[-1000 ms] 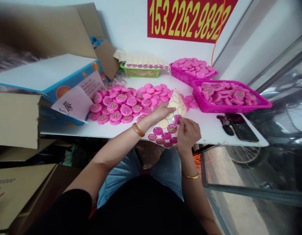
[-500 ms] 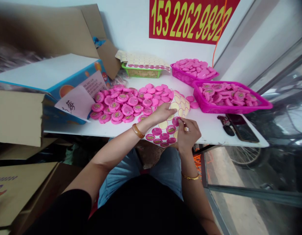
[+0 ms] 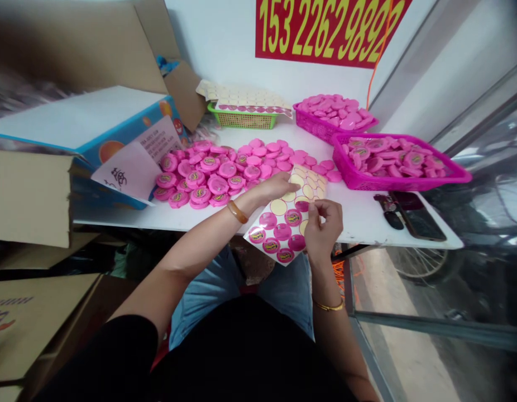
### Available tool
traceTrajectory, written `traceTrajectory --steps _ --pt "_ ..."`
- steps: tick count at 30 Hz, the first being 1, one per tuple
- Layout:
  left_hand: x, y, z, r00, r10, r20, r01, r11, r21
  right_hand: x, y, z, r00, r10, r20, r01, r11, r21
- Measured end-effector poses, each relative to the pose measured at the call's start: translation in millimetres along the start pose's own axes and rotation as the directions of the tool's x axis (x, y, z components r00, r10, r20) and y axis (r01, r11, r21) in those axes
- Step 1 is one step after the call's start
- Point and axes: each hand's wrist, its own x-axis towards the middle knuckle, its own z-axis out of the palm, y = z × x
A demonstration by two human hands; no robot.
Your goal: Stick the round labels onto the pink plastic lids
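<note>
A sticker sheet (image 3: 283,226) with round pink stickers and several empty pale circles hangs over the table's front edge. My left hand (image 3: 273,187) presses on its upper part, fingers curled over it. My right hand (image 3: 323,226) pinches a round pink sticker at the sheet's right side, thumb and forefinger together. Just beyond the sheet a heap of round pink caps (image 3: 225,170) covers the white table (image 3: 359,215), many of them bearing stickers.
Two pink baskets (image 3: 403,181) (image 3: 315,128) of pink caps stand at the right and back. A green basket (image 3: 242,119) holds more sticker sheets. A phone (image 3: 417,215) and a key fob lie at the right. Cardboard boxes (image 3: 30,198) and a blue box (image 3: 86,120) crowd the left.
The sticker sheet has come down from a raised, curled pose to lie flatter over the table edge. My right hand stays pinched at its right side.
</note>
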Motion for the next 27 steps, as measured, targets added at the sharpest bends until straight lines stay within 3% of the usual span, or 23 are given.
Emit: traceTrajectory --steps 3,6,8,10,13,16,19,23,27 --pt "7.3 -6.8 -9.8 0.994 -0.066 0.087 0.048 0.981 0.188 1.3 3.1 -3.9 0.995 0.087 -0.042 -0.084 0.993 0.080" --pt "21.9 -12.9 -16.8 0.961 -0.106 0.256 -0.016 0.901 0.433 6.1 12.1 -1.9 0.968 0.249 -0.035 -0.235 0.946 0.224" --pt "36.9 -15.8 -16.8 0.892 -0.145 0.428 -0.129 0.826 0.549 10.3 20.5 5.1 0.919 0.392 0.036 -0.374 0.844 0.384" --pt "53.8 -17.8 -13.4 0.854 -0.135 0.503 -0.246 0.747 0.617 13.8 29.4 15.3 0.855 0.504 0.122 -0.486 0.696 0.528" --pt "73.5 -19.1 -9.3 0.934 0.057 0.353 -0.317 0.589 0.743 16.3 41.0 29.0 0.789 0.581 0.200 -0.560 0.548 0.621" --pt "79.8 -18.7 -15.8 0.976 0.204 0.077 -0.169 0.486 0.858 16.4 48.8 34.3 0.768 0.602 0.220 -0.575 0.496 0.650" --pt "77.9 -17.6 -31.2 0.979 0.189 -0.076 -0.014 0.431 0.902 17.8 52.7 34.0 0.740 0.632 0.232 -0.597 0.456 0.660" --pt "80.5 -14.4 -47.3 0.993 0.094 -0.072 0.024 0.438 0.899 25.9 52.6 32.5 0.701 0.643 0.309 -0.642 0.379 0.666" --pt "85.5 -6.2 -54.4 0.998 0.061 -0.036 0.001 0.499 0.867 36.9 47.4 29.2 0.629 0.628 0.458 -0.706 0.214 0.675"
